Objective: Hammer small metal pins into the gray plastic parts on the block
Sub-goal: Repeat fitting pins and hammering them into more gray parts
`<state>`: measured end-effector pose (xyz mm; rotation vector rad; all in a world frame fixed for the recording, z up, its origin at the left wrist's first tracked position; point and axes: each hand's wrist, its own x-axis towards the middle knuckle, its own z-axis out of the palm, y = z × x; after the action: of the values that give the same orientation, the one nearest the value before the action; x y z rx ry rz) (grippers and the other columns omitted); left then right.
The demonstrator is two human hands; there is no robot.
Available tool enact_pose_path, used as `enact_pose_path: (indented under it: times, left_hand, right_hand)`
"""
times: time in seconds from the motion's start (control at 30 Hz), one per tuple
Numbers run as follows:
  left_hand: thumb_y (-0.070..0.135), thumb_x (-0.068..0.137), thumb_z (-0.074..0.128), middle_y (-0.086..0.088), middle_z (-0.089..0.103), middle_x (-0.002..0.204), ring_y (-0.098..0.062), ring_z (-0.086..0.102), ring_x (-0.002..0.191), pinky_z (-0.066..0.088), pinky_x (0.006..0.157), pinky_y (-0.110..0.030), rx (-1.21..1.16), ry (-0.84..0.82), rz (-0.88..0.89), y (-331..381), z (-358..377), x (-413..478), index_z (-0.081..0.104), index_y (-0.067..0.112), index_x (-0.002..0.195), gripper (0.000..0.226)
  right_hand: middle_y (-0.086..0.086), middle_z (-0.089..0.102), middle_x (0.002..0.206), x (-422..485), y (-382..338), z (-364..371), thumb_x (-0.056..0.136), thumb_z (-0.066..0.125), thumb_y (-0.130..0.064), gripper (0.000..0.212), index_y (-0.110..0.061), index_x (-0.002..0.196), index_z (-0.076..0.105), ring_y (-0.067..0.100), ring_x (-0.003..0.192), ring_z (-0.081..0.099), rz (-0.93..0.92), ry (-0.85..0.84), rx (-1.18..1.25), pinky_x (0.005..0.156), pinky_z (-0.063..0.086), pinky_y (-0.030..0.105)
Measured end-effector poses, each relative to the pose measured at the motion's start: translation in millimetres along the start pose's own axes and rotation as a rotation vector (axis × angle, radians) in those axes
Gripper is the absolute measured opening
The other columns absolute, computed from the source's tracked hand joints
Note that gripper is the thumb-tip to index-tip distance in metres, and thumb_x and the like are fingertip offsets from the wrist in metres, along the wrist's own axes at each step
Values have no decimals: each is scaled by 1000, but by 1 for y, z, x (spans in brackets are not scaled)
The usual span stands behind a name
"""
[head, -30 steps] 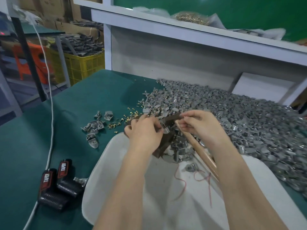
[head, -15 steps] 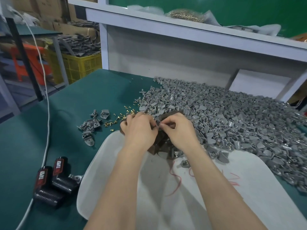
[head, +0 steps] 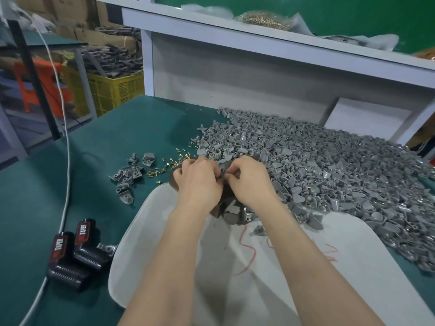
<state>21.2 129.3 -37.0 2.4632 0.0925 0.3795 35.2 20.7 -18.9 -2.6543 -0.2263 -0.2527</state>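
The left hand (head: pixel 200 182) and right hand (head: pixel 250 182) meet knuckle to knuckle. Both have their fingers curled in, and their fingertips (head: pixel 225 177) are drawn together at one spot. Whatever they pinch there is hidden by the fingers, so I cannot tell what either hand holds, if anything.

Directly under the grip is the dark brown block (head: pixel 226 196). Its edge shows past the left hand's knuckles and its near end shows below both wrists. A few gray parts (head: pixel 231 210) lie on that near end.

Far left of the grip, a white cable (head: pixel 66 142) runs down the green table (head: pixel 35 196). Left of the grip and nearer the person, two black battery packs (head: pixel 77 252) with red labels lie side by side, touching, just beside the cable. Left of the grip at about hand level is a small loose cluster of gray pieces (head: pixel 129 175). Between that cluster and the left hand, little brass pins (head: pixel 164 166) are scattered on the green surface, the nearest just beside the knuckles.

Below the grip, under both forearms, is a white tray (head: pixel 150 220) with red scribbles on it, and the block's near end overhangs its rim.

Right of the grip and beyond it, a big heap of gray plastic parts (head: pixel 329 175) begins right at the right hand and spreads across the table to the far right. Its near edge spills onto the tray.
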Motion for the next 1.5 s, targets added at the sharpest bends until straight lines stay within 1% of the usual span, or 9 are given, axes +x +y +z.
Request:
enact_pose_path:
  times: [0.3,0.53,0.73,0.93,1.13,1.27,1.33,1.4,1.5]
  left_hand:
    - [18,87,56,7,59,108,-24,38,116,23,89,-35,5,7,4,1,1,0,53,27,74,16]
    - [19,87,55,8,60,106,-23,39,115,24,91,-36,-10,14,-3,0,2,0,55,28,75,14]
    - [21,87,57,6,60,101,-23,39,115,24,91,-35,-16,13,-13,0,2,0,55,28,76,13]
    - [15,86,55,6,61,101,-23,39,115,22,86,-34,-8,9,-1,1,1,1,55,28,78,16]
    - [18,86,55,7,56,92,-24,40,114,23,86,-34,-6,7,-8,1,2,0,58,28,81,12]
    - [21,87,57,10,50,83,-25,41,112,24,85,-35,-5,3,-11,0,2,0,56,28,78,11]
    - [22,87,58,9,51,83,-25,41,110,23,84,-35,-6,7,-13,0,2,0,55,28,75,14]
    - [20,87,58,9,52,85,-25,42,107,21,82,-35,-5,9,-16,0,3,1,57,27,74,14]
    - [22,86,58,6,55,92,-25,43,107,22,81,-35,-2,14,-26,2,3,0,57,27,75,12]
  right_hand:
    - [0,52,92,-3,6,15,88,59,-15,9,-10,83,64,20,84,54,-6,106,63,75,40,28]
    - [-11,45,76,-4,15,22,86,62,-15,16,-20,72,57,2,63,43,14,156,183,61,25,16]
    - [-9,52,81,-4,17,24,86,62,-14,15,-21,73,59,-4,62,43,27,152,248,63,28,16]
    - [-6,58,86,0,14,13,88,60,-19,11,-22,77,60,10,77,50,55,51,171,71,33,20]
    - [-6,62,84,-1,9,10,88,59,-18,11,-22,78,62,11,80,53,83,36,185,71,37,22]
    - [-4,68,94,-4,9,1,89,61,-18,9,-19,92,70,11,86,59,52,13,203,81,46,25]
    - [-6,64,100,-5,15,-11,91,59,-21,21,-23,111,65,5,83,57,47,38,223,73,47,20]
    - [-5,59,103,-8,28,-24,92,56,-30,30,-25,122,57,2,76,54,136,71,143,61,42,15]
    - [-2,62,89,-17,44,-27,90,56,-40,30,-17,110,56,10,68,59,270,-105,-240,55,46,24]
